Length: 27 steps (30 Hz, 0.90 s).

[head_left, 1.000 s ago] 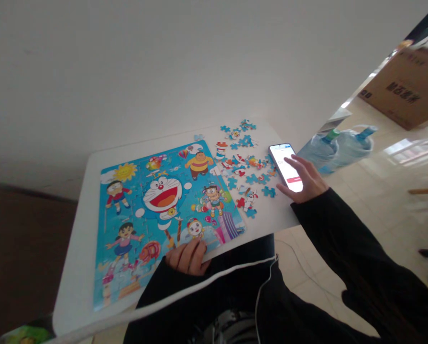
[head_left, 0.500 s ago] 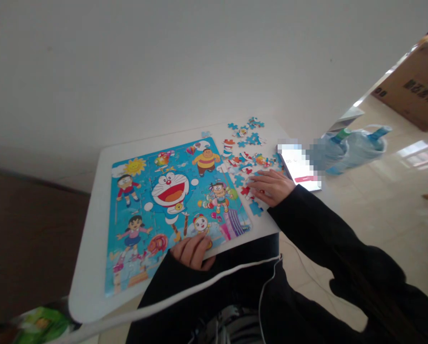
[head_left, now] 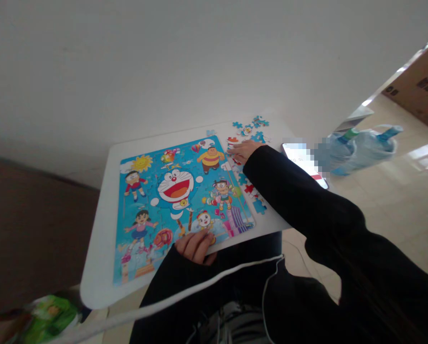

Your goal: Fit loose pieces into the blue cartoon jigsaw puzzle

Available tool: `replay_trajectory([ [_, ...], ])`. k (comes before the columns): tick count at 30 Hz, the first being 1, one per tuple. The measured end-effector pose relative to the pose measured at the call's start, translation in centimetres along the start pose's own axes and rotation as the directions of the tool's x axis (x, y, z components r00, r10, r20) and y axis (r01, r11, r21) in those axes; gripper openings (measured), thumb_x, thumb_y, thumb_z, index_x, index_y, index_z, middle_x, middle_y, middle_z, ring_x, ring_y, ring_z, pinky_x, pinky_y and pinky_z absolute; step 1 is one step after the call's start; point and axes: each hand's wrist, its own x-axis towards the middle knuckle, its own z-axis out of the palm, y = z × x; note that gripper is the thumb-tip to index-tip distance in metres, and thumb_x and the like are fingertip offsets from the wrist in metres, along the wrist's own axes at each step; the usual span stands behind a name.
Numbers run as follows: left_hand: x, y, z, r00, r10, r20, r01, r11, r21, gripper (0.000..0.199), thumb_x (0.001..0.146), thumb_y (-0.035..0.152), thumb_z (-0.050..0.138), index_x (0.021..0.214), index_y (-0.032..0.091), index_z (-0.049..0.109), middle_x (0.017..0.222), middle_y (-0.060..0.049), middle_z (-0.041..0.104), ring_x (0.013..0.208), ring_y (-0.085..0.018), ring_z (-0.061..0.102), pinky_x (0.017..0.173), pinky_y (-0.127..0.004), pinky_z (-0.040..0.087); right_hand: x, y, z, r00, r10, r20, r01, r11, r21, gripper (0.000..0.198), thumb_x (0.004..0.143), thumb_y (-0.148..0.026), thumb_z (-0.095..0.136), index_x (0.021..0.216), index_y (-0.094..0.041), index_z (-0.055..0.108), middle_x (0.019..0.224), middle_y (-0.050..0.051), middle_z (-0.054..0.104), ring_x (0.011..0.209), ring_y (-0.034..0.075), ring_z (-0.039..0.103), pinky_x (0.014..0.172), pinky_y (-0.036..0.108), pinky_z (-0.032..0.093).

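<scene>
A blue cartoon jigsaw puzzle board (head_left: 170, 210) lies on a small white table (head_left: 101, 239), a smiling white-faced cat figure at its middle. My left hand (head_left: 195, 246) grips the board's near edge, fingers on top and thumb under it. Loose jigsaw pieces (head_left: 259, 206), blue, red and white, are scattered along the board's right side. Over the pieces near the board's upper right corner is my right hand (head_left: 244, 150), fingers stretched out to the left and touching them. Whether a piece lies under the fingertips is hidden. My right sleeve covers part of the pile.
A lit phone (head_left: 303, 165) rests at the table's right edge. Large water bottles (head_left: 369, 148) and a cardboard box (head_left: 418, 91) stand on the floor to the right. A white cable (head_left: 199, 286) crosses my lap. A pale wall (head_left: 185, 62) rises behind the table.
My right hand has moved away from me and left, from the near pieces to those by the board's upper right corner. My left hand keeps its hold. The view has shifted slightly.
</scene>
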Motion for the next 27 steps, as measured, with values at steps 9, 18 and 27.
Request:
replay_trajectory([
  [9, 0.3, 0.1, -0.6, 0.999, 0.015, 0.052, -0.016, 1.0, 0.016, 0.022, 0.083, 0.025, 0.063, 0.104, 0.018, 0.062, 0.094, -0.008, 0.071, 0.085, -0.023, 0.061, 0.076, -0.036, 0.049, 1.4, 0.8, -0.8, 0.996, 0.087, 0.01, -0.087, 0.996, 0.015, 0.038, 0.091, -0.023, 0.042, 0.124, -0.021, 0.06, 0.131, 0.008, 0.057, 0.116, 0.028, 0.055, 0.097, 0.046, 0.044],
  [18, 0.0, -0.5, -0.2, 0.998, 0.054, 0.025, -0.054, 0.998, 0.018, 0.021, 0.084, 0.026, 0.06, 0.104, 0.018, 0.061, 0.093, -0.008, 0.07, 0.082, -0.022, 0.062, 0.075, -0.034, 0.05, 8.5, -1.4, -3.2, 0.972, 0.222, 0.079, -0.228, 0.969, 0.094, 0.033, 0.091, -0.024, 0.049, 0.121, -0.024, 0.063, 0.12, 0.003, 0.065, 0.112, 0.024, 0.059, 0.094, 0.041, 0.049],
  [27, 0.1, -1.6, 0.4, 0.97, 0.238, -0.058, -0.233, 0.969, 0.079, 0.024, 0.082, 0.031, 0.058, 0.101, 0.016, 0.062, 0.087, -0.006, 0.071, 0.077, -0.018, 0.062, 0.07, -0.029, 0.048, 10.5, -2.5, -2.6, 0.904, 0.409, 0.122, -0.425, 0.892, 0.155, 0.034, 0.083, -0.033, 0.065, 0.11, -0.013, 0.066, 0.111, 0.012, 0.064, 0.108, 0.029, 0.06, 0.089, 0.045, 0.05],
])
